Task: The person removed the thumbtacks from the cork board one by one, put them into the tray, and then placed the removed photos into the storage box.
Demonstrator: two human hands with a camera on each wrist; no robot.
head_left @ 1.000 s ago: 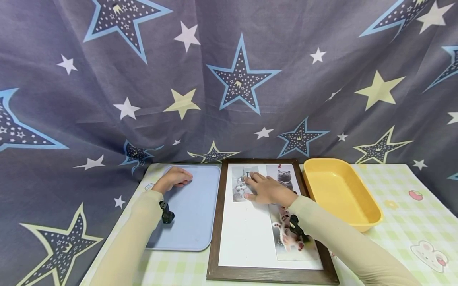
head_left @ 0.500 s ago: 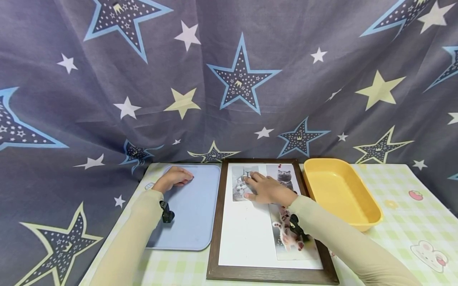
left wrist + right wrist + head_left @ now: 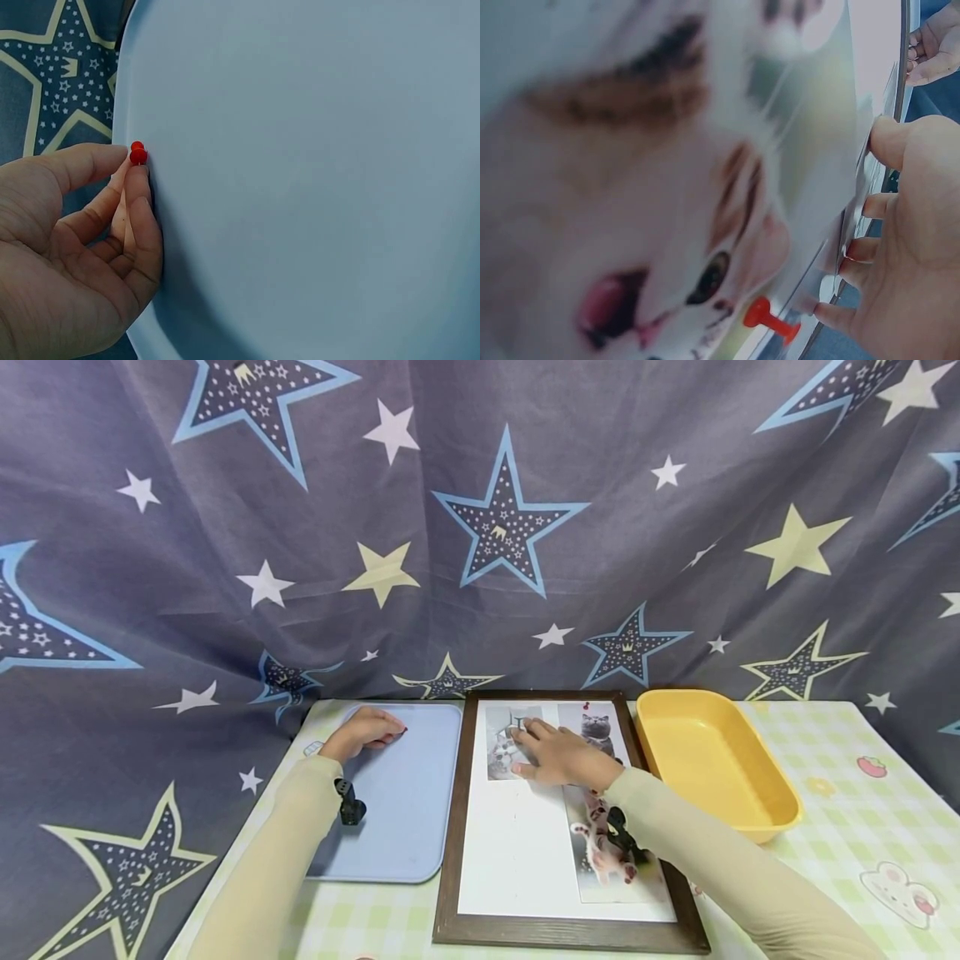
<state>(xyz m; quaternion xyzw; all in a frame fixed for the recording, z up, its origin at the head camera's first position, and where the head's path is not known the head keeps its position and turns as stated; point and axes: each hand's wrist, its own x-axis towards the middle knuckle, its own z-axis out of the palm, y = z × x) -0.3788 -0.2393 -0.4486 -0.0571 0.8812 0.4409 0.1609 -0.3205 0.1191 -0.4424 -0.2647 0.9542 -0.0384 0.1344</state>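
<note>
Between thumb and fingertips, my left hand [image 3: 367, 729] pinches a red push pin [image 3: 138, 154] over the far left part of the blue tray [image 3: 405, 827]. My right hand [image 3: 566, 756] rests with fingers spread on a black-and-white photo [image 3: 501, 760] at the upper left of the framed white board [image 3: 510, 852], covering part of the picture. A grey cat photo [image 3: 597, 728] lies at the board's upper right, with a red pin [image 3: 587, 706] at its top. Below it is a kitten photo [image 3: 603, 860], partly under my right wrist. Another red push pin [image 3: 772, 319] stands near my right fingers.
A yellow basin [image 3: 716, 768] stands right of the board, beside my right forearm. The board's dark wooden frame [image 3: 450, 877] sits close to the tray. Under everything is a green checked tablecloth [image 3: 840, 827]; a starry curtain [image 3: 465, 627] hangs behind the table.
The left fingertips have shifted very slightly, and the red pin now shows at their tips in the head view. The right hand stays where it was on the photo.
</note>
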